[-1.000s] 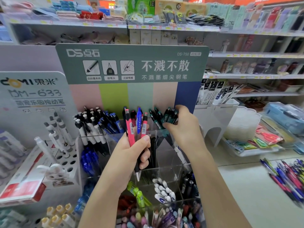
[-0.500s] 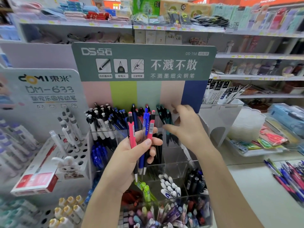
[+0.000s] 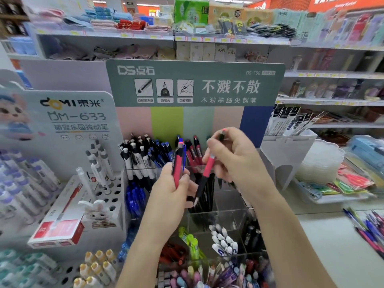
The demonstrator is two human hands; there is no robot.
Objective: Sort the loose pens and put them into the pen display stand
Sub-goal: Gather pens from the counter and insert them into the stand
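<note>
On the left of the pen display stand [image 3: 228, 214], the black-and-white pens [image 3: 135, 156] and blue pens [image 3: 159, 152] stand in their own clear compartments. Just in front, the left hand [image 3: 174, 183] is curled round a small bunch [image 3: 177, 167] of one red pen and one blue, held upright. To its right the red pens [image 3: 193, 147] stand packed in their slot. The right hand [image 3: 234, 161] pinches a single red-and-black pen [image 3: 208, 167] near its top, tip down over the compartments. The slots sit close together and their clear walls are hard to see, so a slightly off drop could land it among the wrong colour, or its tip could catch on the crowded pens. More loose pens [image 3: 369, 227] wait on the counter far right.
</note>
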